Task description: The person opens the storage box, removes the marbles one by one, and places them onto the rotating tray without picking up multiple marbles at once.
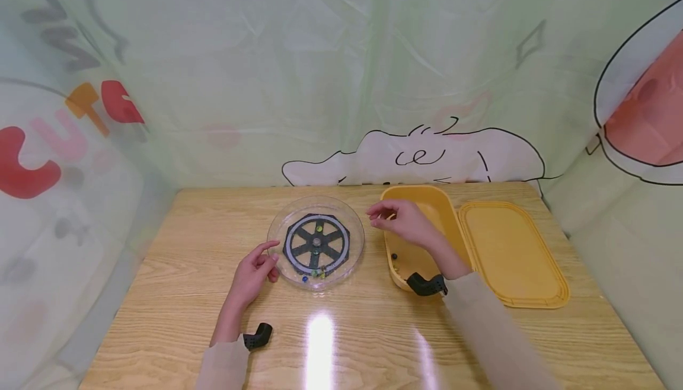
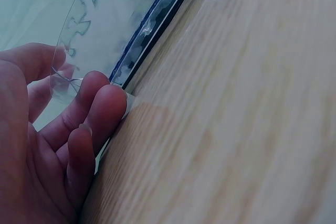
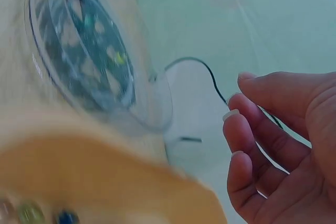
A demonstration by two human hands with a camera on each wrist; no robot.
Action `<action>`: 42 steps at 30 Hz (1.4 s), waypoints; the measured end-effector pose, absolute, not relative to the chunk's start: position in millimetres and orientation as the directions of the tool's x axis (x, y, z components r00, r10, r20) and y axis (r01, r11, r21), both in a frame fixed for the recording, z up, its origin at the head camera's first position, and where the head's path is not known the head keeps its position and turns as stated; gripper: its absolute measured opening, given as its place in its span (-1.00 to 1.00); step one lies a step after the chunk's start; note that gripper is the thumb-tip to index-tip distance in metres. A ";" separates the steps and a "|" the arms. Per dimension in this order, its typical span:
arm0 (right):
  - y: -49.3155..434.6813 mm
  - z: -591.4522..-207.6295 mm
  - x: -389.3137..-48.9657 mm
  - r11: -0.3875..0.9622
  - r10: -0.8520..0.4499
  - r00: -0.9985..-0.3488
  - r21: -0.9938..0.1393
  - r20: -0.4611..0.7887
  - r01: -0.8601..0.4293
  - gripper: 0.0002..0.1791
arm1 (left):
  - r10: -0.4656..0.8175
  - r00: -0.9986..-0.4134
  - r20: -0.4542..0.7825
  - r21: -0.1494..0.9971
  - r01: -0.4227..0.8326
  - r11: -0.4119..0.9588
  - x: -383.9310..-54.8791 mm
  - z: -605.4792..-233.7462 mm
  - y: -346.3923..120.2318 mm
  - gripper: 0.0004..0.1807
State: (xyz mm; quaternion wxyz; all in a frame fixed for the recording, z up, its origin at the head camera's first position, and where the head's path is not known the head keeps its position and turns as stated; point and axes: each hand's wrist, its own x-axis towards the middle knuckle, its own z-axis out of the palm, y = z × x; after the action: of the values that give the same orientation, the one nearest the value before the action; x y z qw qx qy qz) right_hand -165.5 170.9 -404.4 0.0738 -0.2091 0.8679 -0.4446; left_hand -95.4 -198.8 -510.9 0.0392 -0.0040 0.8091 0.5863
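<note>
A clear round dish [image 1: 356, 259] shows a black six-spoked wheel shape [image 1: 299, 264] with a pale ring through its base. Several small glass marbles lie in the dish, among them a blue marble [image 1: 305, 279] and a yellow-green marble [image 1: 319, 229]. My left hand [image 1: 253, 274] is at the dish's left edge, its relaxed fingertips [image 2: 107, 103] right at the clear wall. Over the left rim of a yellow bin [image 1: 392, 277] hovers my right hand [image 1: 402, 221], fingers loosely bent, thumb and fingertips a little apart. Nothing shows between them in the right wrist view.
Inside the bin lie several marbles, one a dark marble [image 1: 394, 256]. A yellow lid [image 1: 512, 253] lies flat on the wooden table [image 1: 181, 259], just right of the bin. Behind the table hangs a printed curtain [image 1: 256, 82].
</note>
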 end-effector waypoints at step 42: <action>219.0 -445.3 -195.2 0.659 -0.681 -0.597 -0.710 -0.424 -0.248 -0.81 | 0.015 -0.996 -0.092 0.946 -0.083 0.314 -94.5 -509.5 -195.7 -0.62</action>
State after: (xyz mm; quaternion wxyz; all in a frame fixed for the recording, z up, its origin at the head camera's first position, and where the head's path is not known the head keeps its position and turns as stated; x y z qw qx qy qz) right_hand -195.2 219.0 -445.3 0.3535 -0.2768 0.8394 -0.3065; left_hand -94.5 -195.7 -509.5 0.0417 -0.0211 0.8096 0.5852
